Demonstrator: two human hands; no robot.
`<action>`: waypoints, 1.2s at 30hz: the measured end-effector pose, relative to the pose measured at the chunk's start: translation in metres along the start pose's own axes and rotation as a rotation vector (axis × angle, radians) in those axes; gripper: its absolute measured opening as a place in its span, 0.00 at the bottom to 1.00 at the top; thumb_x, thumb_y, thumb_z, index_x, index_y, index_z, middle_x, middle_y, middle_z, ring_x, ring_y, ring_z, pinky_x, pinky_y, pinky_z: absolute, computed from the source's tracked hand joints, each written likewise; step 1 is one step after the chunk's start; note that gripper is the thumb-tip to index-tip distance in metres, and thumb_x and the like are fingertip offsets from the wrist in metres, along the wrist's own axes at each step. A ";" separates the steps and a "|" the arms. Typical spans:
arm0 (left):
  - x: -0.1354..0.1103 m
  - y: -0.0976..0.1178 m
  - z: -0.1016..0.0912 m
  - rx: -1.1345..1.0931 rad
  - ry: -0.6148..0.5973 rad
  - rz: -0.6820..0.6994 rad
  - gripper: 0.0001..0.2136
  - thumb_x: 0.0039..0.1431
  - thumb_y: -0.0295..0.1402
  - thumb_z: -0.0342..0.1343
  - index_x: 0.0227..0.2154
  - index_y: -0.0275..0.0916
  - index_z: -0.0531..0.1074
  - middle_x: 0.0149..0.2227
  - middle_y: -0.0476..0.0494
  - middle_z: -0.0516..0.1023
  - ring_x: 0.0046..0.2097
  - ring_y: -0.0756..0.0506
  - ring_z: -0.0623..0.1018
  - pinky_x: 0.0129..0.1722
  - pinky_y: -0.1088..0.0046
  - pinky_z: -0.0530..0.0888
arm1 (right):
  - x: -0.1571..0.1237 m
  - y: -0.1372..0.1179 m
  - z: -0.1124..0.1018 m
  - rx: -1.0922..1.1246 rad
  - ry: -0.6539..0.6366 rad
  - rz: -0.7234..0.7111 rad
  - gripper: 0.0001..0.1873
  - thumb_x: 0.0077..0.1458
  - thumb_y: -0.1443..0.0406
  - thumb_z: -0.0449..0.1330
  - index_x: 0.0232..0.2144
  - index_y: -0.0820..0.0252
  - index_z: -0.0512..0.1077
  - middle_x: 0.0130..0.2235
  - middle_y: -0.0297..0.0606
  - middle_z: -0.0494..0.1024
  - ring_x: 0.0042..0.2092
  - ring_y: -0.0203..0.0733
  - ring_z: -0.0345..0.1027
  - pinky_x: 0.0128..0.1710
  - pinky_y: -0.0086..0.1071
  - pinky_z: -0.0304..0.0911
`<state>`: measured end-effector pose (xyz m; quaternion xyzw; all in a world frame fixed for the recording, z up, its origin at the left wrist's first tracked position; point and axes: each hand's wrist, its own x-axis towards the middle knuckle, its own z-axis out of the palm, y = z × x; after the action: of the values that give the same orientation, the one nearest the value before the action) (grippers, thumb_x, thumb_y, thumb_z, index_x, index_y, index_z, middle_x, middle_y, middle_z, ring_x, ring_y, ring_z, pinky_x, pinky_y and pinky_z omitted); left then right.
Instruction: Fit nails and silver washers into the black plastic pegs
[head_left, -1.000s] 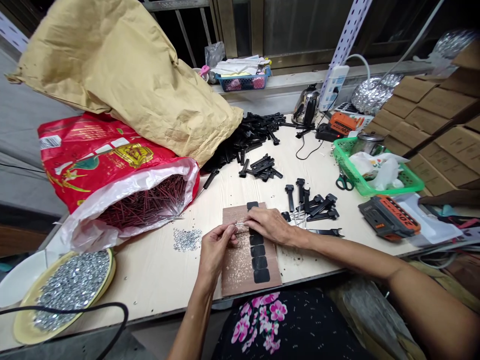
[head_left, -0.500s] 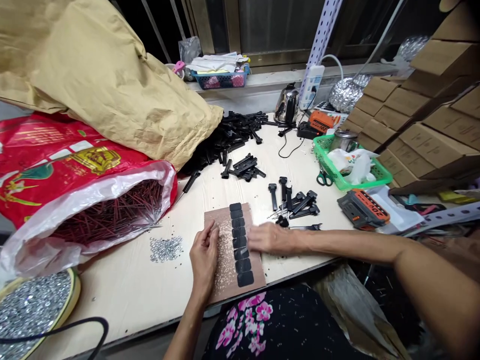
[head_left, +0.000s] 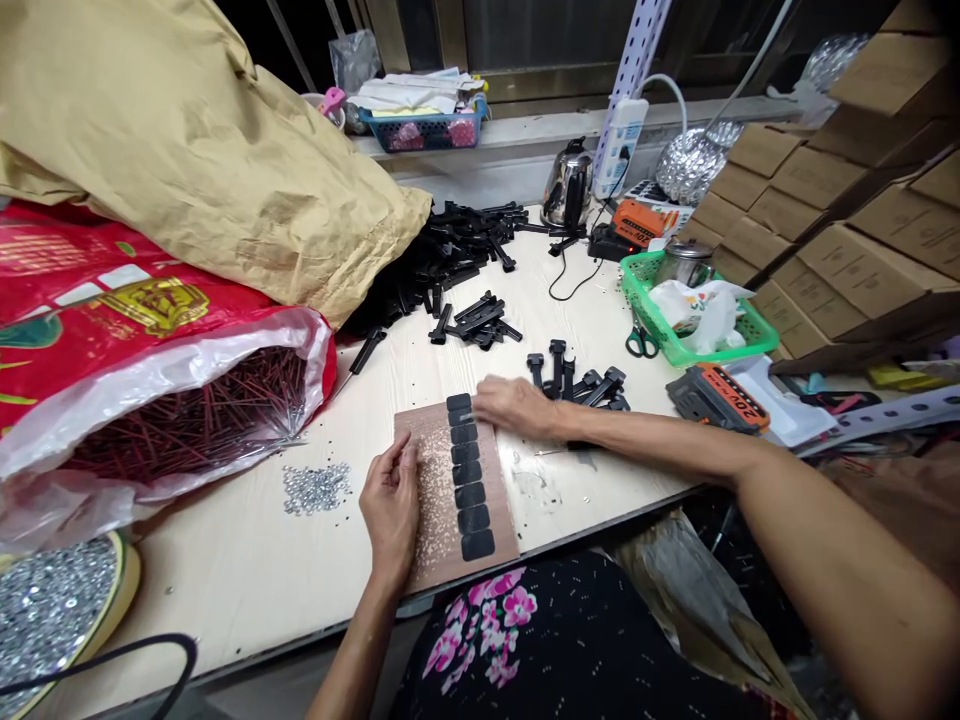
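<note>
A brown board [head_left: 506,500] lies at the table's front edge, with a column of rounded black pieces [head_left: 468,470] on it and many pale specks to their left. My left hand [head_left: 390,495] rests on the board's left side, its fingers curled in with the thumb against them; whatever they hold is hidden. Over the far end of the black column is my right hand [head_left: 517,408], slightly blurred, fingers pinched together at the edge of the upper pieces. What is in that pinch is too small to make out. Small clear, shiny bits [head_left: 316,488] lie scattered left of the board.
Black plastic parts lie in a big pile [head_left: 450,250], a small heap [head_left: 480,320] and a group [head_left: 577,380] beside my right forearm. At left are an open red sack [head_left: 161,300] of thin dark-red rods and a bowl [head_left: 129,580] of shiny bits. A green basket [head_left: 701,350], scissors [head_left: 642,341] and battery [head_left: 716,397] stand right.
My right hand has moved away from me along the black column, from its middle to the far end. The left hand keeps its place on the board. The view has shifted slightly.
</note>
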<state>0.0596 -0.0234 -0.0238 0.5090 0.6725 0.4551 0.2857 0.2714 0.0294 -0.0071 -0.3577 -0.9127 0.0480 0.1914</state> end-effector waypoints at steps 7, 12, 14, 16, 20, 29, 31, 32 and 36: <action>0.001 -0.002 0.002 0.014 0.016 0.004 0.19 0.59 0.42 0.52 0.48 0.37 0.73 0.49 0.40 0.75 0.49 0.44 0.74 0.51 0.68 0.68 | -0.010 -0.008 0.007 0.132 -0.191 -0.386 0.13 0.65 0.67 0.47 0.29 0.62 0.66 0.33 0.35 0.69 0.36 0.34 0.58 0.24 0.28 0.46; 0.000 -0.002 0.001 0.023 0.009 -0.002 0.19 0.58 0.42 0.52 0.48 0.37 0.73 0.49 0.41 0.75 0.50 0.44 0.74 0.52 0.68 0.68 | -0.017 0.003 -0.001 0.103 -0.227 -0.201 0.15 0.66 0.62 0.47 0.31 0.61 0.68 0.34 0.36 0.70 0.36 0.35 0.59 0.27 0.29 0.46; 0.000 -0.003 -0.001 0.030 0.011 -0.017 0.19 0.58 0.43 0.52 0.48 0.38 0.73 0.48 0.41 0.76 0.50 0.44 0.74 0.51 0.67 0.68 | -0.023 0.017 -0.015 0.028 -0.282 -0.055 0.15 0.65 0.62 0.48 0.31 0.61 0.70 0.33 0.36 0.71 0.36 0.36 0.60 0.27 0.30 0.46; 0.001 -0.004 -0.003 0.025 0.005 -0.031 0.19 0.58 0.43 0.52 0.48 0.39 0.73 0.48 0.42 0.76 0.50 0.43 0.74 0.51 0.67 0.68 | -0.032 0.033 -0.034 -0.051 -0.351 0.072 0.14 0.63 0.62 0.51 0.28 0.61 0.71 0.32 0.36 0.72 0.35 0.36 0.61 0.27 0.30 0.45; 0.003 -0.008 -0.005 0.013 -0.018 -0.041 0.19 0.58 0.44 0.52 0.47 0.41 0.73 0.48 0.44 0.75 0.49 0.44 0.74 0.51 0.67 0.68 | -0.032 0.058 -0.061 -0.112 -0.355 0.145 0.16 0.60 0.56 0.54 0.28 0.59 0.73 0.33 0.37 0.73 0.36 0.38 0.62 0.30 0.30 0.48; 0.000 -0.007 -0.011 0.020 -0.036 -0.030 0.18 0.59 0.44 0.51 0.47 0.41 0.73 0.45 0.45 0.76 0.47 0.44 0.74 0.47 0.69 0.69 | 0.104 0.086 0.005 -0.287 -0.208 0.414 0.13 0.63 0.60 0.51 0.38 0.60 0.72 0.42 0.42 0.74 0.45 0.44 0.63 0.38 0.32 0.55; -0.003 -0.009 -0.024 0.046 0.001 -0.023 0.18 0.59 0.44 0.51 0.47 0.41 0.73 0.43 0.45 0.76 0.44 0.45 0.75 0.45 0.70 0.70 | 0.123 0.090 0.021 -0.298 -0.204 0.422 0.13 0.62 0.61 0.52 0.42 0.62 0.71 0.45 0.46 0.73 0.48 0.48 0.61 0.41 0.35 0.55; -0.004 -0.010 -0.034 0.070 0.037 -0.014 0.18 0.58 0.44 0.51 0.47 0.41 0.73 0.42 0.45 0.76 0.43 0.45 0.75 0.44 0.70 0.70 | 0.129 0.091 0.026 -0.300 -0.205 0.427 0.13 0.61 0.62 0.53 0.43 0.63 0.71 0.47 0.48 0.72 0.49 0.50 0.60 0.43 0.37 0.55; -0.002 -0.025 -0.083 0.187 0.218 -0.036 0.20 0.58 0.45 0.51 0.47 0.39 0.73 0.39 0.45 0.75 0.39 0.47 0.74 0.40 0.72 0.69 | 0.138 0.095 0.034 -0.283 -0.227 0.442 0.12 0.59 0.67 0.52 0.42 0.66 0.72 0.47 0.52 0.71 0.50 0.54 0.57 0.44 0.41 0.53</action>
<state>-0.0202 -0.0536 -0.0113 0.4685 0.7481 0.4380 0.1704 0.2263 0.1938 -0.0168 -0.5635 -0.8258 0.0005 0.0212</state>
